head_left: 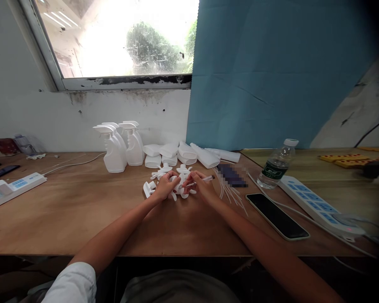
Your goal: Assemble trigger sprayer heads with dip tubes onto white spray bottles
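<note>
My left hand (166, 186) is closed on a white trigger spray head, mostly covered by the fingers. My right hand (199, 182) grips a slim clear pen (207, 178), whose tip points left toward the held part. Around and behind both hands lie several loose white spray heads (148, 189). Thin white dip tubes (232, 194) are spread to the right of my right hand. White bottle bodies without heads (205, 155) lie in a stack behind the spray heads. Left of them, several white spray bottles (114, 149) stand upright with their heads on.
A smartphone (277, 216) lies at the right, near a water bottle (274, 166) and a power strip (318, 206) with trailing cables. Another power strip (19, 187) is at the left. The wooden table (82, 219) meets a wall with a window and blue sheet (259, 75).
</note>
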Motion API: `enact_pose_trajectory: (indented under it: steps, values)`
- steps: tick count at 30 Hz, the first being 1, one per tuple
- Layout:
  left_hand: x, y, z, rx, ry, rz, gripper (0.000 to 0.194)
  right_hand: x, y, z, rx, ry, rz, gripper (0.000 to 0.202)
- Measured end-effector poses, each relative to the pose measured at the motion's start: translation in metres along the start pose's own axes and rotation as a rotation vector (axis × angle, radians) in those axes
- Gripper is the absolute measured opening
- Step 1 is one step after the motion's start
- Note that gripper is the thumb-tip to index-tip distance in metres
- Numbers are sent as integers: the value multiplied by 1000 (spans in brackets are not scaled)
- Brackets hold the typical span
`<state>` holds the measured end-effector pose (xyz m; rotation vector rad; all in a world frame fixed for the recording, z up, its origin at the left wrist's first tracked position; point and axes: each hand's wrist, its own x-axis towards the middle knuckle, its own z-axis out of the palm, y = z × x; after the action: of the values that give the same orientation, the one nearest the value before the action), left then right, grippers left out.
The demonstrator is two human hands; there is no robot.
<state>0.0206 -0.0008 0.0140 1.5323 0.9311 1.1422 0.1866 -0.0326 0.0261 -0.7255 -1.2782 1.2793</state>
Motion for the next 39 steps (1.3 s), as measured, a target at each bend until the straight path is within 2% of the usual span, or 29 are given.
enact_pose_trajectory:
  steps: [4, 10, 17, 22, 26, 30, 32, 36, 39]
  values:
    - [-1, 1, 0, 74, -35, 23, 25, 3, 1, -3, 112, -37, 221, 41]
    - [1, -1, 1, -179, -40, -146, 26, 8, 7, -10, 329, 8, 450, 35]
    - [1, 4, 3, -464, -47, -259, 37, 10, 13, -11, 629, 86, 495, 32]
    - [3, 5, 0, -496, -38, -194, 31, 16, 8, -21, 782, 179, 422, 23]
    - [8, -1, -8, -357, -2, -66, 26, 27, 2, -46, 696, 365, 230, 20]
    - [13, -7, -18, -96, 45, 58, 31, 35, 3, -73, 385, 640, 83, 19]
    - [13, -8, -22, 51, 40, 105, 37, 37, 6, -81, 282, 715, 58, 20]
    - [10, -7, -26, 371, 49, 210, 30, 38, 11, -82, 189, 707, 41, 17]
    - [8, -6, -26, 497, 50, 249, 26, 36, 13, -74, 125, 648, 19, 17]
